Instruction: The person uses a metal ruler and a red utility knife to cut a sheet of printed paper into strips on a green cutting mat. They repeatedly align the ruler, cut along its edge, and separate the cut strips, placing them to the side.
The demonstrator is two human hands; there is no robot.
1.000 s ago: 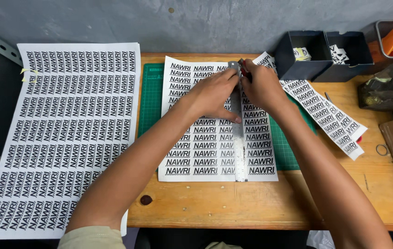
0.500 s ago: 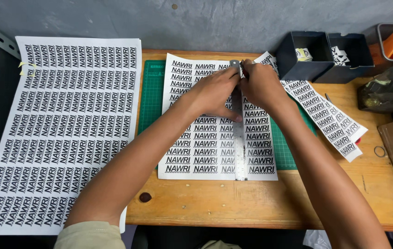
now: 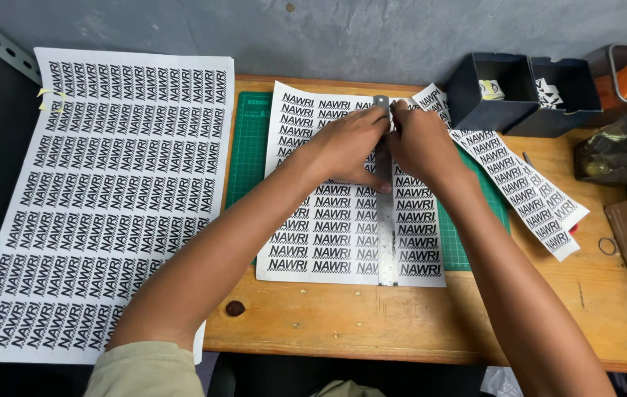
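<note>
Both hands work at the far end of a metal ruler [image 3: 385,220] lying lengthwise across a printed label sheet [image 3: 328,220], near the middle of the tabletop. Left hand [image 3: 350,147] is spread flat, fingers pressing down on ruler and sheet together. Right hand [image 3: 420,143] is closed at the ruler's far tip; it seems to pinch something small there, but what it grips I cannot tell.

Nearest, the bare wooden tabletop [image 3: 401,316] shows grain and a dark knot. On it lies a green cutting mat [image 3: 247,154] with a printed grid, matte and slightly rubbery-looking, and the label sheet covers most of it. That sheet is thin white paper with rows of black lettering; the ruler is a narrow, dull steel strip.

Judging from this, the ruler could slide sideways if the left hand's pressure eases, since smooth steel on slick paper grips poorly, and a line would then run crooked through the printed rows. Fingertips lying along the ruler's edge are also exposed.

Off the right edge of the mat lie cut paper strips [image 3: 526,191], fanned and slightly curled. Over the left edge hangs a larger printed sheet [image 3: 100,198]. At the far right corner stand two dark boxes [image 3: 519,92] with angular walls.
</note>
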